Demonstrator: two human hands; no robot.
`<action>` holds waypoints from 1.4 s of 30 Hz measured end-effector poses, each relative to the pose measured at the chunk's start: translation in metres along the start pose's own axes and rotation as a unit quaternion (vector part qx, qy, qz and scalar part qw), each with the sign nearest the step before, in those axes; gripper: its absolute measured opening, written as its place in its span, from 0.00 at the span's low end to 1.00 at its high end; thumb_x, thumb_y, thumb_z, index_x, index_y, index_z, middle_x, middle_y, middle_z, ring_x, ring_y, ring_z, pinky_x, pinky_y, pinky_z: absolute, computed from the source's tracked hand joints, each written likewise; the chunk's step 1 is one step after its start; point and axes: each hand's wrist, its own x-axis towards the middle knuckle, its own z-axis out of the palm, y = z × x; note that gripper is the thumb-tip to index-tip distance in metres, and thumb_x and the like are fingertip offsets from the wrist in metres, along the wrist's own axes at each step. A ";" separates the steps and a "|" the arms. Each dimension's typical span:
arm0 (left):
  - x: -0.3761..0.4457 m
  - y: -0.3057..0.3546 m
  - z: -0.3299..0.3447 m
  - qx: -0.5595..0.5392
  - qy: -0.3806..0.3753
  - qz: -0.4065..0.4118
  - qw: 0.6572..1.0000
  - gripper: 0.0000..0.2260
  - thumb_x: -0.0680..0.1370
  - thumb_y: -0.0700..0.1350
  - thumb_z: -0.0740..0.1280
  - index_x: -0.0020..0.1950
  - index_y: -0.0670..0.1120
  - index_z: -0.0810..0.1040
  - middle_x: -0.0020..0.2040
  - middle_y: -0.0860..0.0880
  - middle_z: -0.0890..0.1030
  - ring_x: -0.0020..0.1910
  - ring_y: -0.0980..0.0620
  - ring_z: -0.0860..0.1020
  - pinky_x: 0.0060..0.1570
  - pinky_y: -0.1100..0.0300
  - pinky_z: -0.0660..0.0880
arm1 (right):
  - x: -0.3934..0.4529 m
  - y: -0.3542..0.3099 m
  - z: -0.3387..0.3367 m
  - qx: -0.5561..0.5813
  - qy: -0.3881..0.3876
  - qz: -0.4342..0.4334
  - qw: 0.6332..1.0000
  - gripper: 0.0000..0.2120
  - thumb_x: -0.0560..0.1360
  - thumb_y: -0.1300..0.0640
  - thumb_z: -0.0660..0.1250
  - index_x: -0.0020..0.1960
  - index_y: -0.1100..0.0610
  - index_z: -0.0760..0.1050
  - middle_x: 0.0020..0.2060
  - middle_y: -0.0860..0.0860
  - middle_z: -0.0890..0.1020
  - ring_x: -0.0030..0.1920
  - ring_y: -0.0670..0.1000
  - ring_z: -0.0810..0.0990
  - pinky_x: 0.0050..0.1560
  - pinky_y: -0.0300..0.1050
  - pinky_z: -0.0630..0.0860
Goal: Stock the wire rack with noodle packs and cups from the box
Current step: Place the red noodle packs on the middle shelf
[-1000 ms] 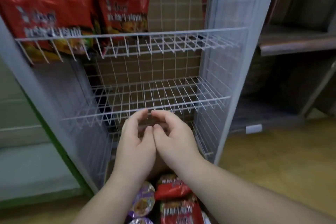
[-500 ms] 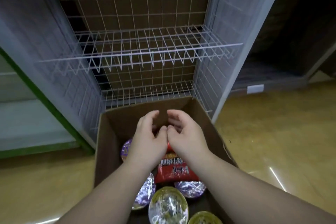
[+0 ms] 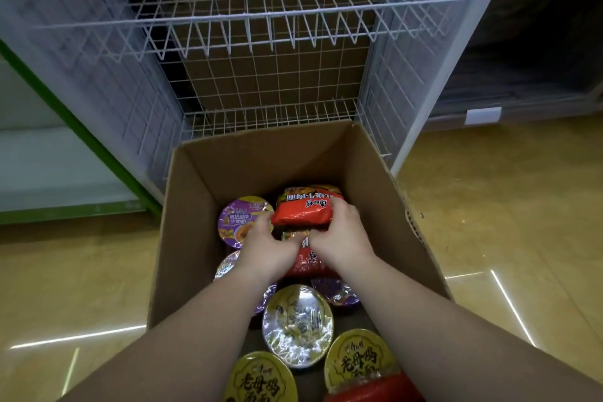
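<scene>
Our right hand (image 3: 342, 240) has its fingers (image 3: 339, 206) curled over the near edge of a red plastic noodle pack (image 3: 305, 210), clamped on it; our left hand (image 3: 266, 250) pinches the same pack at its left corner with fingers (image 3: 262, 222) bent round it. The pack lies upside down to us, with white Chinese characters along its top band that we cannot make out. It sits near the far wall inside the open brown cardboard box (image 3: 202, 212). Under it in the box lies a second red noodle pack (image 3: 308, 259), partly hidden by our hands. Left of the held pack stands a purple-lidded noodle cup (image 3: 239, 220), its lid printed with yellow characters too small to read. Nearer to us in the box are a foil-wrapped yellow cup (image 3: 297, 325) and two yellow-lidded cups (image 3: 261, 380) printed 老母鸡 in black. Beyond the box stands the white wire rack (image 3: 254, 15); its two visible shelves carry nothing.
</scene>
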 end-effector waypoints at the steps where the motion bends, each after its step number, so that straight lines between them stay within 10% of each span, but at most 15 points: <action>1: 0.001 -0.003 0.000 -0.004 -0.010 -0.023 1.000 0.36 0.78 0.52 0.75 0.82 0.55 0.61 0.66 0.50 0.73 0.60 0.46 0.78 0.60 0.49 0.79 | 0.000 0.005 0.003 -0.007 -0.004 0.001 1.000 0.38 0.73 0.53 0.74 0.79 0.52 0.62 0.72 0.53 0.67 0.72 0.57 0.71 0.73 0.55 0.71; 6: 0.006 -0.010 0.000 0.007 -0.025 -0.089 0.996 0.42 0.79 0.51 0.75 0.86 0.54 0.52 0.76 0.45 0.71 0.67 0.41 0.76 0.66 0.46 0.76 | -0.002 0.021 0.009 -0.033 0.055 -0.049 0.997 0.33 0.75 0.56 0.72 0.77 0.49 0.64 0.72 0.49 0.66 0.73 0.53 0.68 0.73 0.50 0.69; 11: 0.010 -0.016 0.010 0.009 -0.067 -0.116 0.991 0.37 0.80 0.49 0.73 0.84 0.51 0.58 0.55 0.53 0.75 0.55 0.48 0.76 0.61 0.49 0.75 | -0.004 0.035 0.012 -0.112 0.067 -0.016 0.991 0.24 0.73 0.54 0.73 0.66 0.50 0.68 0.65 0.50 0.69 0.68 0.54 0.69 0.67 0.51 0.74; 17: 0.009 -0.026 0.018 0.037 -0.080 -0.151 0.985 0.30 0.80 0.51 0.72 0.79 0.47 0.64 0.52 0.50 0.77 0.48 0.50 0.76 0.51 0.52 0.76 | -0.001 0.052 0.018 -0.147 -0.035 0.096 0.984 0.33 0.72 0.48 0.76 0.70 0.49 0.62 0.67 0.54 0.68 0.68 0.58 0.70 0.66 0.59 0.75; 25: 0.013 -0.035 0.020 0.001 -0.080 -0.175 0.981 0.23 0.76 0.53 0.74 0.67 0.48 0.73 0.54 0.47 0.81 0.53 0.45 0.80 0.62 0.45 0.78 | 0.004 0.046 0.024 -0.107 -0.036 0.123 0.986 0.28 0.74 0.47 0.73 0.68 0.49 0.64 0.62 0.52 0.74 0.60 0.57 0.78 0.56 0.58 0.82; 29: 0.010 -0.036 0.017 -0.056 -0.049 -0.183 0.980 0.10 0.81 0.51 0.72 0.55 0.48 0.73 0.48 0.49 0.79 0.46 0.48 0.79 0.44 0.54 0.78 | -0.002 0.044 0.029 -0.085 -0.011 0.135 0.987 0.24 0.74 0.43 0.70 0.65 0.50 0.65 0.59 0.52 0.77 0.56 0.58 0.81 0.54 0.59 0.83; 34: 0.007 -0.040 0.003 -0.163 -0.011 -0.196 0.967 0.21 0.79 0.52 0.75 0.69 0.51 0.72 0.57 0.49 0.82 0.60 0.42 0.81 0.62 0.41 0.80 | -0.010 0.041 0.035 -0.076 -0.005 0.135 0.988 0.20 0.77 0.43 0.64 0.62 0.54 0.65 0.52 0.52 0.80 0.52 0.59 0.83 0.54 0.57 0.82; 42: 0.003 -0.037 -0.016 -0.246 0.051 -0.159 0.955 0.23 0.77 0.42 0.77 0.69 0.52 0.74 0.54 0.47 0.86 0.47 0.46 0.87 0.42 0.48 0.86 | -0.019 0.030 0.041 0.002 -0.083 0.113 0.990 0.20 0.78 0.42 0.68 0.60 0.52 0.67 0.48 0.49 0.78 0.48 0.54 0.79 0.45 0.46 0.74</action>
